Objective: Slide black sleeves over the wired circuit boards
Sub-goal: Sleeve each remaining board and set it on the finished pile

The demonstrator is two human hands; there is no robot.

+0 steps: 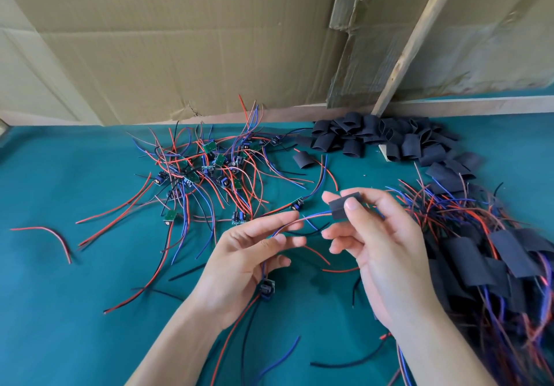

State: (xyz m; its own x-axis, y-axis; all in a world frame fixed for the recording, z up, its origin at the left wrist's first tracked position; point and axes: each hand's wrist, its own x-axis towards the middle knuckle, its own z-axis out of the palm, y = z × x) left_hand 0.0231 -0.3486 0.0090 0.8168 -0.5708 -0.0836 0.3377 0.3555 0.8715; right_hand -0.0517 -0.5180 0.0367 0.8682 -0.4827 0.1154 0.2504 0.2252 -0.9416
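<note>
My right hand [377, 235] pinches a short black sleeve [341, 208] between thumb and forefinger above the green table. My left hand [245, 253] pinches the blue and red wires [311, 219] of one small circuit board [266, 289], which hangs below my left palm. The wire ends run into the sleeve's left opening. A tangle of bare wired boards [204, 169] lies behind my left hand. Loose black sleeves [383, 137] are heaped at the back right. Sleeved boards [485, 253] pile up at the right.
Cardboard sheets [180, 41] and a wooden slat [410, 44] lean along the back edge of the green table [60, 295]. A single red wire [51, 235] lies at the left. One sleeve [302, 159] lies apart near the middle back.
</note>
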